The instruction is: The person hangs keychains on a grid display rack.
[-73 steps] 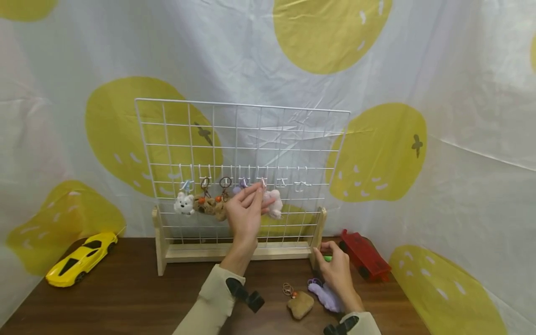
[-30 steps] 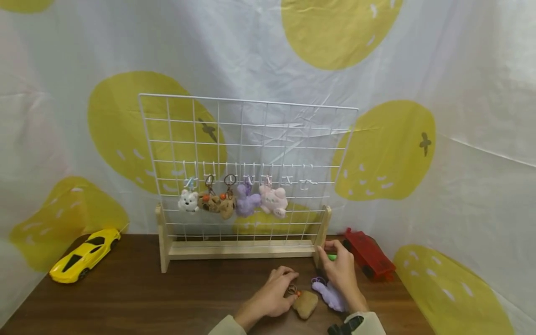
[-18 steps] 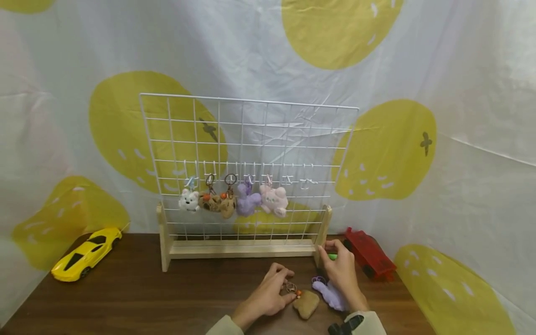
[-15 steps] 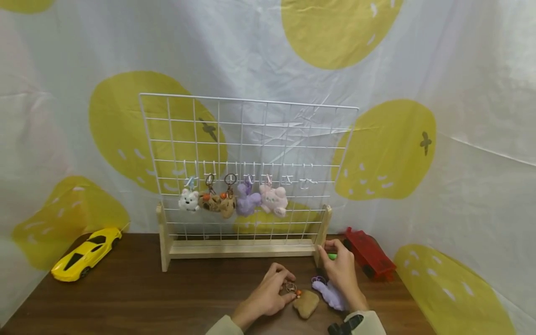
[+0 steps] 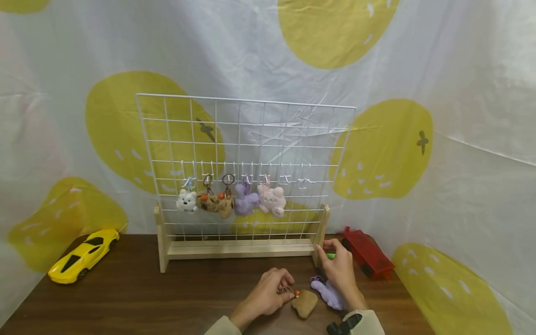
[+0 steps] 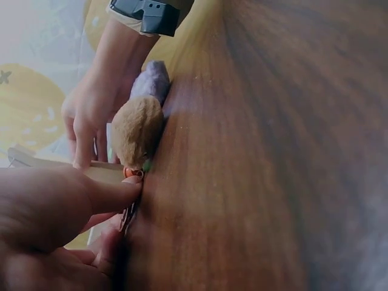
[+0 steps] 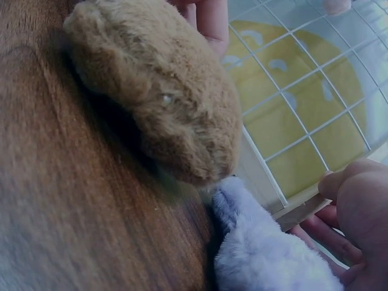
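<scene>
My left hand (image 5: 268, 293) is low over the table, thumb and fingers pinching the metal ring (image 5: 286, 290) of a brown plush keychain (image 5: 304, 304). Its fuzzy body and orange bead lie on the wood, right of my fingertips. In the left wrist view the thumb presses beside the bead (image 6: 133, 174). My right hand (image 5: 340, 267) grips the right wooden foot (image 5: 320, 237) of a white wire grid rack (image 5: 251, 135). Under that wrist lies a lilac plush keychain (image 5: 328, 294). Several plush keychains hang from the rack's hooks: white, brown, purple and a pink one (image 5: 272, 200).
Two bare hooks (image 5: 303, 182) are at the rack's right side. A yellow toy car (image 5: 83, 256) stands on the left of the table (image 5: 125, 302), a red toy vehicle (image 5: 368, 253) on the right. Something green (image 5: 331, 256) shows behind the right hand. A patterned cloth hangs behind.
My left hand has come down from the pink plush keychain on the rack to the brown one on the table, and its fingers have closed on the ring. The right hand stays on the foot.
</scene>
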`<move>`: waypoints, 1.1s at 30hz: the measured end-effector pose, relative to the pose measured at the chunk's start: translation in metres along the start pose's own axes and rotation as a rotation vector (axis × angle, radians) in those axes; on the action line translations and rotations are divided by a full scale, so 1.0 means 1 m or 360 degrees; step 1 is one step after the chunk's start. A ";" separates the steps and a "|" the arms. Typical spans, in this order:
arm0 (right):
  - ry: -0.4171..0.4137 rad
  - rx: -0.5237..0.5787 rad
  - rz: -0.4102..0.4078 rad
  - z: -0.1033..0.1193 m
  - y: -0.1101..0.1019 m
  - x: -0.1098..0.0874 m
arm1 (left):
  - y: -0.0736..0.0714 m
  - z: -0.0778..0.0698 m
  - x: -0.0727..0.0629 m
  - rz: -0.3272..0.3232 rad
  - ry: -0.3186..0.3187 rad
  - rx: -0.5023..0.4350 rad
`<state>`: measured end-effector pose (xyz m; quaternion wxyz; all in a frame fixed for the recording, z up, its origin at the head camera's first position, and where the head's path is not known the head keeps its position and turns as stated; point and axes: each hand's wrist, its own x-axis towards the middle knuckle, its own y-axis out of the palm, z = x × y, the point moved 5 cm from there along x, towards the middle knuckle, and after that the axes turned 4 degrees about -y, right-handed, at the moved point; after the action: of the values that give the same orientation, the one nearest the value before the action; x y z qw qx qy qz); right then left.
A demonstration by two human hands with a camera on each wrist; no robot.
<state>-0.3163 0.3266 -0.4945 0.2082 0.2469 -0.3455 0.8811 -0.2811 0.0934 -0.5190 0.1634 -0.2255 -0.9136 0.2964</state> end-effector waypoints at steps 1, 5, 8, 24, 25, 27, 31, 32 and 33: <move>-0.0006 0.0000 -0.0001 0.000 0.000 0.000 | 0.000 0.000 0.000 0.0002 -0.0006 -0.0007; -0.0039 -0.0012 -0.0032 0.003 -0.001 -0.001 | -0.002 0.001 0.001 0.0024 -0.0023 -0.0037; -0.0047 -0.0030 -0.0052 0.004 -0.002 -0.001 | -0.004 0.001 0.002 0.0060 -0.0025 -0.0019; -0.0017 -0.0032 -0.0032 0.002 -0.002 0.000 | -0.057 -0.011 0.011 -0.0104 0.0086 -0.0212; -0.0014 -0.0033 -0.0030 0.002 -0.002 0.000 | -0.059 -0.012 0.012 -0.0099 0.0096 -0.0231; -0.0005 -0.0024 -0.0024 0.001 -0.002 0.000 | -0.063 -0.014 0.012 -0.0086 0.0120 -0.0258; 0.0009 0.0001 -0.0011 0.000 0.000 -0.001 | -0.071 -0.018 0.011 -0.0114 0.0147 -0.0253; 0.0009 0.0001 -0.0002 -0.001 0.002 -0.001 | -0.074 -0.020 0.010 -0.0141 0.0160 -0.0246; 0.0006 0.0000 0.0008 -0.001 0.003 -0.001 | -0.077 -0.023 0.009 -0.0173 0.0165 -0.0245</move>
<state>-0.3168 0.3250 -0.4970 0.2066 0.2443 -0.3457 0.8821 -0.3029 0.0528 -0.4526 0.2086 -0.2025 -0.9348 0.2041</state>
